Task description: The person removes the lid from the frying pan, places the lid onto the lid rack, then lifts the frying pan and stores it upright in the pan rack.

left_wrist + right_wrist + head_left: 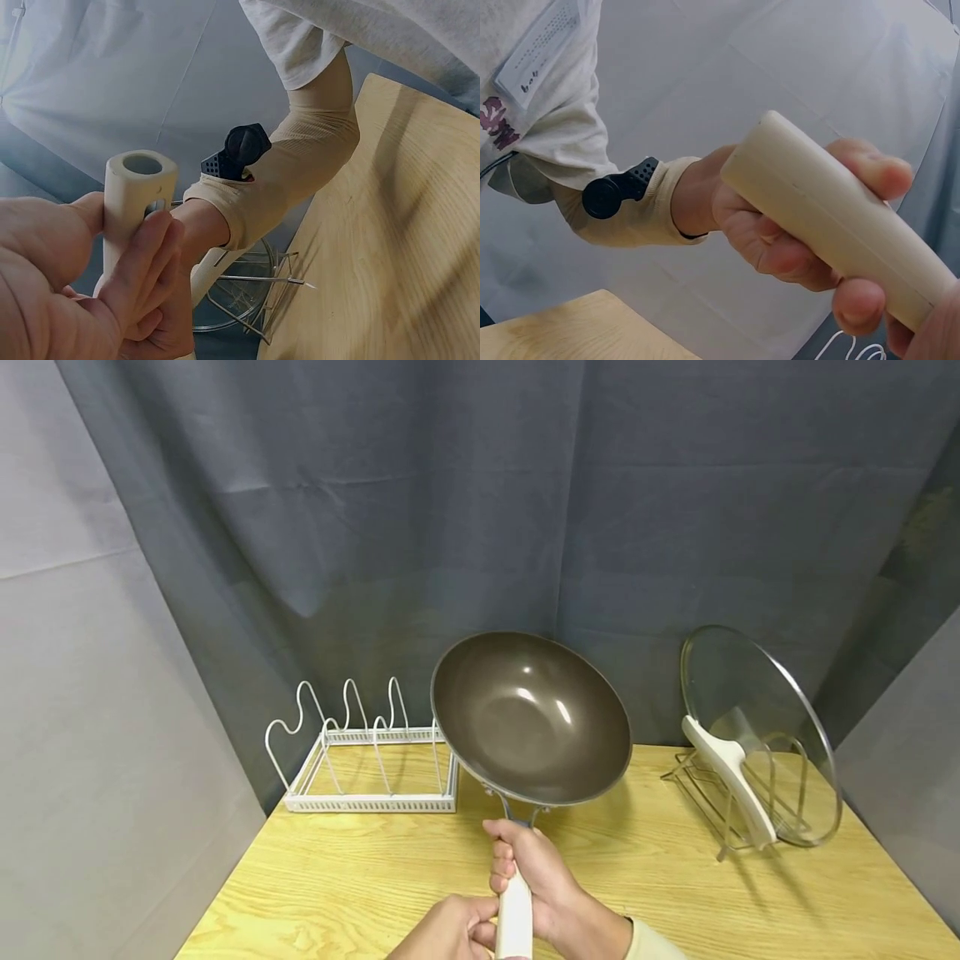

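Note:
A wok with a dark brown inside and a cream handle is held up over the table, its bowl facing the head camera. My right hand grips the handle just below the metal bracket, with the thumb lying along the top. Lower down, my left hand pinches the handle near its free end. The left wrist view has the hollow handle end between the thumb and straighter fingers of that hand. Seen from the right wrist, the fingers of both hands lie around the handle.
A white wire pan rack stands at the back left, partly behind the wok. On the right, a glass lid with a cream handle leans in a metal wire stand. A grey curtain hangs behind the wooden table.

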The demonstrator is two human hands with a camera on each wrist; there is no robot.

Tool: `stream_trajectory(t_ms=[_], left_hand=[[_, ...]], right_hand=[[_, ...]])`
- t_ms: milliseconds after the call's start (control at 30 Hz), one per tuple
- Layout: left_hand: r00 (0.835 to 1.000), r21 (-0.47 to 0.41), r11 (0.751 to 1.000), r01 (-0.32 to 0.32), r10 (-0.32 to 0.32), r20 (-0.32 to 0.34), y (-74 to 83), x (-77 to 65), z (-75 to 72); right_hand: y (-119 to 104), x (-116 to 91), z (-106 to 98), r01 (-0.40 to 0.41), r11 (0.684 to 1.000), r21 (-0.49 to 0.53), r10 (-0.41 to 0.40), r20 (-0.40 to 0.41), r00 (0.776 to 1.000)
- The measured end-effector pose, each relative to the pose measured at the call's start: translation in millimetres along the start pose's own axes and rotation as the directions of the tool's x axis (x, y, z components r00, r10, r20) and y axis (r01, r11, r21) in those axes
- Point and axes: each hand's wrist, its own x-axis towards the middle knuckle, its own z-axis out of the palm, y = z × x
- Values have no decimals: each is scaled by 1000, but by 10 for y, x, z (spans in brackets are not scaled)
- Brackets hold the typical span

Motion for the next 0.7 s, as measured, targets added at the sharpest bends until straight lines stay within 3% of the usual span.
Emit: stream_trajectory(t_ms=[167,400,567,700], left_hand=[[997,135,989,-55,62,-46,53,-6,10],[982,263,954,-142,169,-86,103,-39,2],[980,241,959,-148,174,-91,146,-68,-18],[985,158,979,-133,148,-87,170,-93,-37]], right_hand=[[-39,34,31,-6,1000,22,5,25,1000],[-83,98,83,-10,999,46,7,60,998],[-123,124,135,-21,997,71,14,93,996],[-160,139,193,-28,996,88,18,115,993]])
